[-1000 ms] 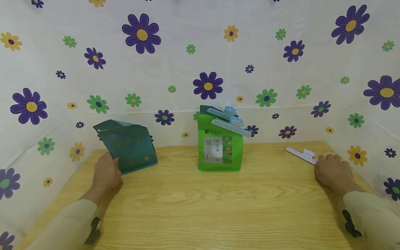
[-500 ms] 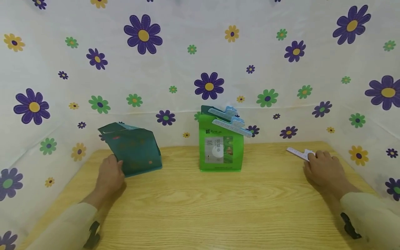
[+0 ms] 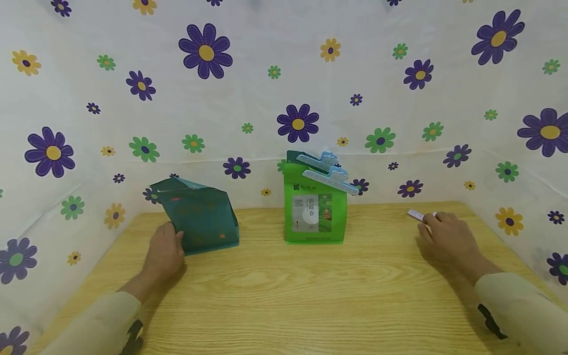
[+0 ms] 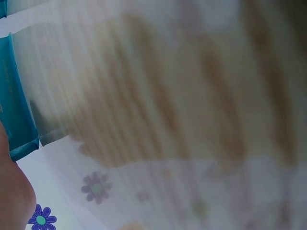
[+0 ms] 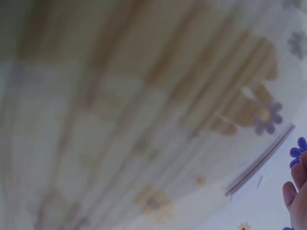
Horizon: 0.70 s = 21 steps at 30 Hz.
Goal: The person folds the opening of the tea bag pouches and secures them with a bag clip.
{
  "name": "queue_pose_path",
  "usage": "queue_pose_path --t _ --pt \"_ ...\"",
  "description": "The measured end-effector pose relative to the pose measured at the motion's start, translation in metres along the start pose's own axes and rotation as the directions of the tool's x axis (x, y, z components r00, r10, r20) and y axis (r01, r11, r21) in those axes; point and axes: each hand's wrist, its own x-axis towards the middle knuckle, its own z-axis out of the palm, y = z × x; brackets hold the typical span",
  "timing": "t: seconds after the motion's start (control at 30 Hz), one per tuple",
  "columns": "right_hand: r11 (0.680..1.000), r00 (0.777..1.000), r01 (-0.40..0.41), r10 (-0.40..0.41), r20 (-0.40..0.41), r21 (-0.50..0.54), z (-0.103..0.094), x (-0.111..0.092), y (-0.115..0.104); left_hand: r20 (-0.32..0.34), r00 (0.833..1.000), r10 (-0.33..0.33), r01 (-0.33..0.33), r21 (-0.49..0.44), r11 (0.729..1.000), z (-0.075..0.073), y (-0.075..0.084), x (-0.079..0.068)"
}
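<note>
My left hand (image 3: 164,251) grips the lower left side of a teal pouch (image 3: 204,217), thumb against its front. This pouch leans to the left, and its top gapes in a crumpled fold. In the left wrist view the pouch (image 4: 17,100) shows at the left edge above part of the hand (image 4: 14,191). On the right, my right hand (image 3: 450,241) reaches over a pale lilac bag clip (image 3: 415,215) lying on the table. Its fingertips are right at the clip and cover most of it. Loosely bent fingers (image 5: 298,177) appear in the right wrist view.
Upright at the middle back stands a bright green tea pouch (image 3: 315,222), a light blue clip (image 3: 333,178) across its top. Behind it is a dark teal pouch (image 3: 293,157) with another blue clip (image 3: 317,160). Flower-patterned sheeting (image 3: 248,98) closes off the wooden table (image 3: 284,296).
The left hand has shifted right with the teal pouch. My right hand has slid left over the lilac clip, hiding more of it; the clip has stayed in place.
</note>
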Motion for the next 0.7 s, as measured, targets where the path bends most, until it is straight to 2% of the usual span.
queue_pose_path --t 0.27,0.43,0.7 --pt "0.999 0.999 0.028 -0.026 -0.048 0.043 -0.003 0.004 -0.016 0.042 0.999 0.021 -0.018 -0.052 0.998 -0.001 0.007 -0.002" --pt "0.998 0.999 -0.02 0.023 -0.035 0.067 -0.004 0.008 -0.02 0.05 0.998 0.043 -0.04 -0.068 0.997 0.002 0.013 -0.003" --pt "0.994 1.0 -0.024 0.025 -0.007 0.108 -0.002 0.01 -0.03 0.041 0.996 0.083 -0.08 -0.073 0.994 0.004 0.024 -0.004"
